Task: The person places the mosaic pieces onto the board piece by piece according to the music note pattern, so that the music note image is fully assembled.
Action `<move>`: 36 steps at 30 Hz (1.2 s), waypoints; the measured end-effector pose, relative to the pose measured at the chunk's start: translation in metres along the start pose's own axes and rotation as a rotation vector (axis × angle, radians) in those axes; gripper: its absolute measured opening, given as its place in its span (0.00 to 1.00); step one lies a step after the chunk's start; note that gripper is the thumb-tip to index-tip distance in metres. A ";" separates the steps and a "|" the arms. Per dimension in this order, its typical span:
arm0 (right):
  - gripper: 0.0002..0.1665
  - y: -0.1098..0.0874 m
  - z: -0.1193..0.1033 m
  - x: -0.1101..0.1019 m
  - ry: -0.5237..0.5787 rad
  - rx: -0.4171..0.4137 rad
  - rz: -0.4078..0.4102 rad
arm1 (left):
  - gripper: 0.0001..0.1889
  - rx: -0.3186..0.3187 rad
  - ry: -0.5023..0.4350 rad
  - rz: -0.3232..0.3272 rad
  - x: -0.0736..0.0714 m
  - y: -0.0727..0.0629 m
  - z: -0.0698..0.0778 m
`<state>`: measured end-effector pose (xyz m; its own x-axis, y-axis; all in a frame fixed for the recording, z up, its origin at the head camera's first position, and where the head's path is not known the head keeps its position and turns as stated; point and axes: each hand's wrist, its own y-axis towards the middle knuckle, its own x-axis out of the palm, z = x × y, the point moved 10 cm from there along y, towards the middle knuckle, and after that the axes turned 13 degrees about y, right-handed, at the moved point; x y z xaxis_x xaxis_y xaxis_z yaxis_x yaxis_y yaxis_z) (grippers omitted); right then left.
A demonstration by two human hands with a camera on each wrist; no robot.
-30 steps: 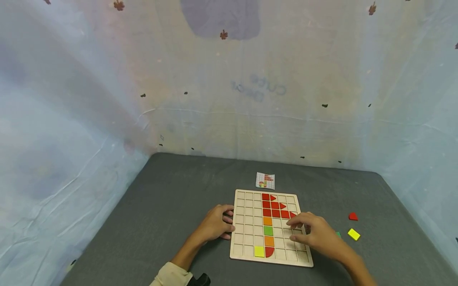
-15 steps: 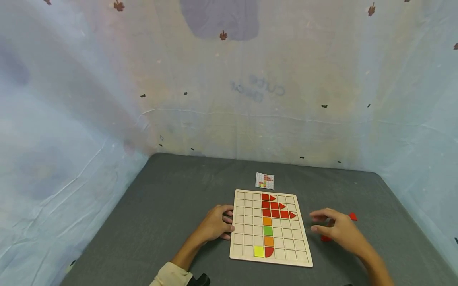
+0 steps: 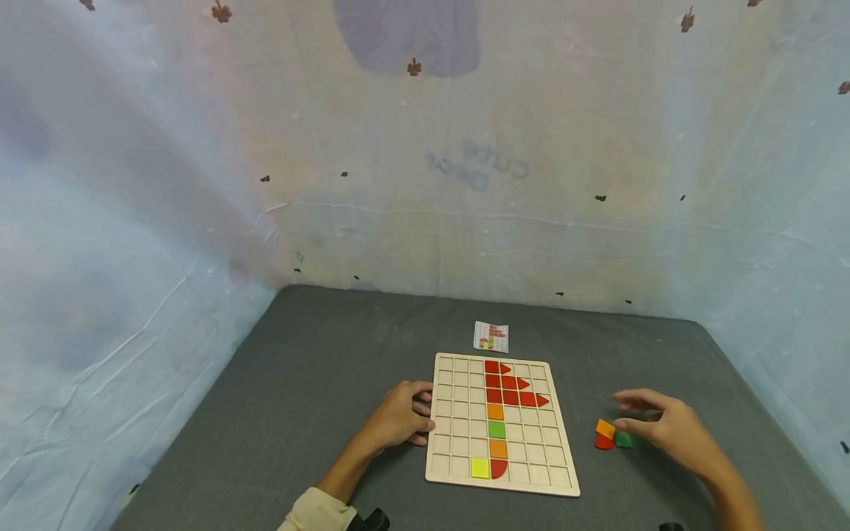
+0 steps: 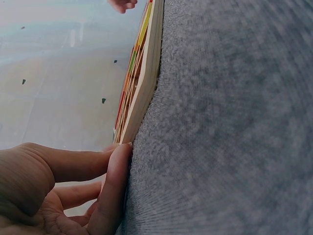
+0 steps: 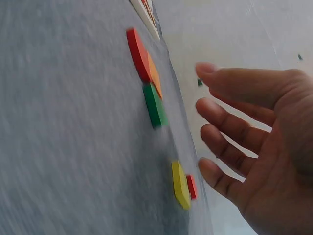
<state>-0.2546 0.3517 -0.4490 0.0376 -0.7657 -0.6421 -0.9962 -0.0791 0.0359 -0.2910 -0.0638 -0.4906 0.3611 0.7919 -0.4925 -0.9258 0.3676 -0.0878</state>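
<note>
A wooden grid board lies on the table, with red, orange, green and yellow tiles set in some of its squares. My left hand rests at its left edge, thumb and fingertips touching the rim in the left wrist view. To the right of the board, my right hand hovers with its fingers apart and holds nothing. Near its thumb lie an orange tile, a red tile and a green tile. A yellow tile and another red tile are hidden behind this hand in the head view.
A small pattern card lies just beyond the board. The dark grey table ends at a pale sheet hanging behind it and along both sides.
My right hand has moved off the board to the right, over the loose tiles. A red triangle on the board and the orange and red loose tiles now show. The left hand stays put.
</note>
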 end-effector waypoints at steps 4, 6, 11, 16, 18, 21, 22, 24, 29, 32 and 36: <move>0.31 -0.001 0.013 -0.006 0.010 0.043 -0.025 | 0.35 0.002 0.000 0.000 0.000 0.000 0.000; 0.32 -0.003 0.019 -0.008 0.009 0.059 -0.030 | 0.35 0.004 0.002 -0.001 0.000 0.000 0.000; 0.34 -0.005 0.031 -0.015 0.000 0.091 -0.040 | 0.35 0.006 0.008 0.000 0.000 0.000 0.000; 0.37 -0.005 0.042 -0.019 -0.011 0.131 -0.088 | 0.35 0.011 0.010 0.001 0.000 0.000 0.000; 0.37 -0.006 0.046 -0.020 -0.015 0.145 -0.103 | 0.35 0.011 0.011 0.002 0.000 0.000 0.000; 0.37 -0.007 0.049 -0.023 -0.015 0.137 -0.124 | 0.35 0.010 0.010 0.003 0.000 0.001 -0.001; 0.37 -0.008 0.050 -0.023 -0.009 0.139 -0.127 | 0.35 0.008 0.011 0.002 0.000 0.001 -0.001; 0.37 -0.010 0.052 -0.024 0.001 0.138 -0.139 | 0.35 0.010 0.008 0.002 0.000 0.001 -0.001; 0.37 -0.011 0.057 -0.024 0.035 0.158 -0.163 | 0.35 0.018 0.004 0.002 0.000 0.000 0.001; 0.37 -0.010 0.060 -0.023 0.046 0.175 -0.159 | 0.35 0.017 0.006 0.001 0.000 0.000 0.001; 0.35 -0.010 0.061 -0.024 0.042 0.168 -0.158 | 0.35 0.015 0.007 0.003 0.000 0.000 0.001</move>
<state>-0.2505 0.4099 -0.4812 0.1943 -0.7783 -0.5972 -0.9765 -0.0957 -0.1929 -0.2908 -0.0636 -0.4900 0.3580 0.7896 -0.4984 -0.9249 0.3729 -0.0736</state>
